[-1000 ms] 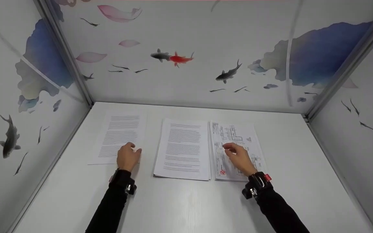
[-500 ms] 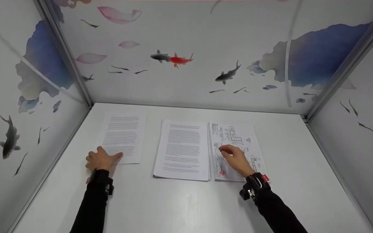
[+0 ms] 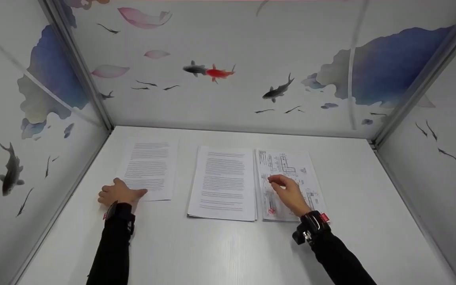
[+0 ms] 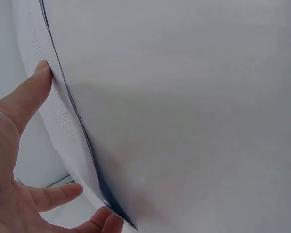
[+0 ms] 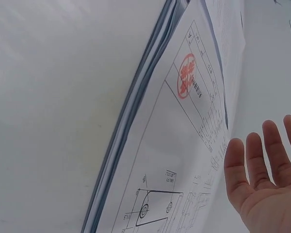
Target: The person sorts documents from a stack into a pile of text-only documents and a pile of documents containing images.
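Note:
In the head view my left hand [image 3: 120, 193] rests at the lower left corner of the left text sheets [image 3: 149, 170], fingers spread and thumb stretched along the near edge. From the left wrist, the thumb [image 4: 41, 73] lies on the printed side while fingertips [image 4: 114, 221] touch the corner, where the paper [image 4: 77, 145] lifts slightly. My right hand [image 3: 290, 194] hovers with relaxed fingers over the right stack of technical drawings [image 3: 287, 162]; it holds nothing. A red stamp [image 5: 186, 76] marks the top drawing in the right wrist view.
Between the hands lies a thicker stack of printed text pages [image 3: 224, 182], close beside the drawings. All of it sits on a white table [image 3: 228, 253]. Panels with painted fish [image 3: 220, 73] enclose the table at the back and both sides.
My left hand has moved left from the right part of the left sheets to their lower left corner, its fingers spreading. The right hand has barely moved.

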The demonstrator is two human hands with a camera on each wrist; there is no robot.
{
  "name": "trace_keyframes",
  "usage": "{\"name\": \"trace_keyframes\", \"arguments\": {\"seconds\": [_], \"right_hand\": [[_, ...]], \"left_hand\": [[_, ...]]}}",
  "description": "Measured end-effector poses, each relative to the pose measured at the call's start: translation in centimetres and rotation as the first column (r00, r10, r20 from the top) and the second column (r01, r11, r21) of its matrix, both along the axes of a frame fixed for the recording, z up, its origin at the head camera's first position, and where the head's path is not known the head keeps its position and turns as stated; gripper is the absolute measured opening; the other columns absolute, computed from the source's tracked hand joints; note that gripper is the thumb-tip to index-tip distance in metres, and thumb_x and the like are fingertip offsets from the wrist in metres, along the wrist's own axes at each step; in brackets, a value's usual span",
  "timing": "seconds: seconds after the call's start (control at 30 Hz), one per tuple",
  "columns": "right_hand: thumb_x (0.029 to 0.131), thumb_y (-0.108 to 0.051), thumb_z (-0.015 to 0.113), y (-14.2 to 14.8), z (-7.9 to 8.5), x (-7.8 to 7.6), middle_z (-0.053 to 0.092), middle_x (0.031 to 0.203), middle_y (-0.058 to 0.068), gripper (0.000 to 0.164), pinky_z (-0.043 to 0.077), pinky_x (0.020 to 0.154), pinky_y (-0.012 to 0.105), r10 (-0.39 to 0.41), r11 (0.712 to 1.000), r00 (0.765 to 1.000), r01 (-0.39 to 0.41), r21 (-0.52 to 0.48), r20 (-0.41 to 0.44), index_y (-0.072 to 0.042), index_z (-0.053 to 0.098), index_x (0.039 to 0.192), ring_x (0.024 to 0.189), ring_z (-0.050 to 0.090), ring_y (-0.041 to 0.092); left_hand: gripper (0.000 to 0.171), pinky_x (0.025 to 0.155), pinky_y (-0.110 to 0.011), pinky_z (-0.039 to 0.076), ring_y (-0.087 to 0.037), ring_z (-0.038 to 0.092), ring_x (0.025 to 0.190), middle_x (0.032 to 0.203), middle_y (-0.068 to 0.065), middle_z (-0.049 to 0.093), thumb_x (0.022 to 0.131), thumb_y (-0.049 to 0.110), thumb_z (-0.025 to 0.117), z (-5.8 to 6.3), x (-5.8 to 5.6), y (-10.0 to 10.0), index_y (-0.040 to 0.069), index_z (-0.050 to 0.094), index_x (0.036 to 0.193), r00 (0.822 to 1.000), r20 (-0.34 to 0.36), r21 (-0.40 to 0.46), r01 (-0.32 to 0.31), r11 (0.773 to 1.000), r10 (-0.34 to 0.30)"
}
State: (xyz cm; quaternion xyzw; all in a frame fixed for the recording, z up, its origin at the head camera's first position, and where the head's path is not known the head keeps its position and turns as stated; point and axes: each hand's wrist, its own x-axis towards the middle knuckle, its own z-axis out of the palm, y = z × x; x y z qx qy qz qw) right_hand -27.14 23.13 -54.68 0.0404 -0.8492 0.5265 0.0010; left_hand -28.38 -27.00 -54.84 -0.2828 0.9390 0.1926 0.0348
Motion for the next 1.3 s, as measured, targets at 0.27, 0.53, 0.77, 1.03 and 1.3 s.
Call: {"name": "trace_keyframes", "arguments": {"seconds": [0.27,0.53,0.77,1.03,1.3], "right_hand": [[0.098,-0.011,0.057,-0.6,0.0,0.1,0.063,0.125,0.017,0.029,0.052,0.089,0.031,0.003,0.999,1.0,-0.003,-0.049,0.011,-0.001,0.061,0.126,0.116,0.058,0.026],[0.1,-0.013,0.055,-0.9,0.0,0.1,0.061,0.128,0.019,0.032,0.051,0.083,0.029,0.026,0.996,0.998,-0.021,-0.092,0.055,-0.002,0.059,0.129,0.117,0.058,0.029],[0.098,-0.01,0.055,-2.0,0.1,0.0,0.062,0.124,0.019,0.031,0.053,0.084,0.037,0.033,0.992,0.994,-0.02,-0.125,0.108,-0.001,0.059,0.128,0.108,0.062,0.027],[0.1,-0.019,0.055,-4.7,0.6,0.5,0.064,0.121,0.021,0.033,0.056,0.084,0.039,0.123,0.973,0.975,-0.082,-0.218,0.184,0.001,0.061,0.126,0.105,0.064,0.028],[0.101,-0.034,0.054,-9.1,2.3,1.5,0.065,0.119,0.025,0.048,0.059,0.079,0.037,0.276,0.922,0.937,-0.196,-0.333,0.214,0.003,0.056,0.131,0.1,0.07,0.027]], "left_hand": [[0.068,0.086,-0.057,0.049,-0.053,0.055,0.109,0.12,-0.04,0.051,0.088,0.024,0.067,-0.1,0.3,-0.5,-0.014,0.033,0.134,0.996,-0.089,0.219,0.044,0.975,-0.025],[0.053,0.075,-0.043,0.05,-0.042,0.056,0.1,0.128,-0.04,0.047,0.089,0.003,0.033,-0.1,1.3,-1.4,-0.018,0.034,0.138,0.975,-0.22,0.425,0.061,0.903,0.038],[0.045,0.057,-0.027,0.049,-0.013,0.056,0.062,0.108,-0.019,0.051,0.093,0.001,0.033,0.7,1.5,-0.8,-0.013,0.038,0.136,0.939,-0.272,0.718,0.053,0.694,0.21],[0.038,0.064,-0.025,0.051,-0.016,0.057,0.076,0.107,-0.01,0.054,0.097,0.004,0.043,1.4,1.4,4.2,-0.003,0.045,0.134,0.901,-0.279,0.88,0.102,0.463,0.332],[0.036,0.067,-0.025,0.051,-0.016,0.058,0.076,0.104,-0.011,0.055,0.098,0.002,0.047,1.1,2.2,11.4,-0.002,0.041,0.133,0.907,-0.206,0.966,0.13,0.222,0.368]]}}
